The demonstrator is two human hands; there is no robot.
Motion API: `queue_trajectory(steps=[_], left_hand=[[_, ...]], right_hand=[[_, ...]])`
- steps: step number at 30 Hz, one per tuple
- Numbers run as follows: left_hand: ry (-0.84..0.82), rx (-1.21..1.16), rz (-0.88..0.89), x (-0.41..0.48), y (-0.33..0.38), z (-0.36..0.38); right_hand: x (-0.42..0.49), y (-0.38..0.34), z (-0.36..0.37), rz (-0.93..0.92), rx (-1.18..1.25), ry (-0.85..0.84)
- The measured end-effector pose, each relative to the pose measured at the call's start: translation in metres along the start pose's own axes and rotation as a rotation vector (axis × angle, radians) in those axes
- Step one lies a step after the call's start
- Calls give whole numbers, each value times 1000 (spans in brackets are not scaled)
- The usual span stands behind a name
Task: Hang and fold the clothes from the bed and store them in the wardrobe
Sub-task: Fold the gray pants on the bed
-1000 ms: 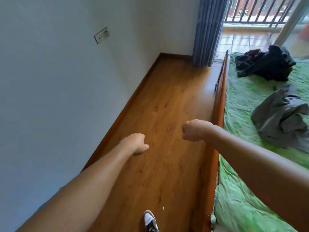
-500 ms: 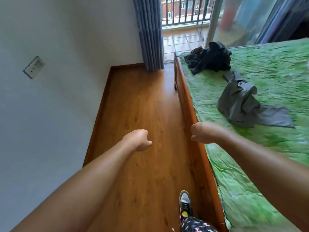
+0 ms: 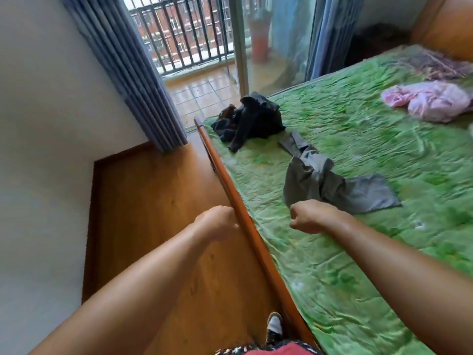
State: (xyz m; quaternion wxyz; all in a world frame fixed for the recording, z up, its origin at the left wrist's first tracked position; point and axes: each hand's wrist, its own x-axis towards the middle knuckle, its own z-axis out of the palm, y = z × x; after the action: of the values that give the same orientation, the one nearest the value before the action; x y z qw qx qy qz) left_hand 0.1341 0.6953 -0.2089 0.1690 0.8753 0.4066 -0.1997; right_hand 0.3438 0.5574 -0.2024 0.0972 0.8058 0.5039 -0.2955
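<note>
The grey garment [image 3: 330, 185] lies crumpled on the bed just ahead of your right hand [image 3: 309, 217]. It is soft matte cloth bunched into thick folds, with one flat squarish flap spread to the right and a narrow strip trailing away from you. Beyond it, near the far corner of the bed, a dark garment pile [image 3: 250, 121] sits in a lumpy heap, black with a brownish patch at its left edge. Well apart, toward the headboard [image 3: 440, 26], a pink garment [image 3: 430, 101] lies in a loose, puffy wad. All three rest on the green bedcover [image 3: 358, 252], a mottled fabric creased with fine wrinkles. Your right hand hangs over that cover, fingers curled into a fist with nothing in them. It is close to the grey cloth, but whether it touches it cannot be told. Your left hand [image 3: 217, 222] is likewise curled and holds nothing, beside the smooth, reddish wooden bed rail [image 3: 243, 252]. The two fists are apart, with the rail between them. Left of the rail runs glossy wood-grain flooring [image 3: 143, 201], and your shoe [image 3: 274, 326] stands at the rail's foot. A pleated grey-blue curtain [image 3: 133, 73] hangs against the plain white wall [image 3: 38, 124], beside a glass door and a dark barred balcony railing [image 3: 184, 29].
</note>
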Motion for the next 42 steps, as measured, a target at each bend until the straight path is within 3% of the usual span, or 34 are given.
queue_trajectory(steps=[11, 22, 33, 37, 40, 42], left_hand=[[-80, 277, 424, 209, 98, -71], [-243, 396, 861, 386, 147, -85], [-484, 588, 916, 439, 225, 46], [-469, 666, 869, 465, 239, 101], [-459, 735, 800, 488, 239, 137], [-485, 759, 762, 505, 233, 154]], right_hand=[[71, 116, -21, 391, 319, -52], [155, 141, -30, 757, 552, -22], [199, 187, 104, 880, 753, -120], [245, 211, 160, 862, 814, -128], [292, 228, 200, 912, 998, -67], [322, 235, 219, 1000, 1240, 69]])
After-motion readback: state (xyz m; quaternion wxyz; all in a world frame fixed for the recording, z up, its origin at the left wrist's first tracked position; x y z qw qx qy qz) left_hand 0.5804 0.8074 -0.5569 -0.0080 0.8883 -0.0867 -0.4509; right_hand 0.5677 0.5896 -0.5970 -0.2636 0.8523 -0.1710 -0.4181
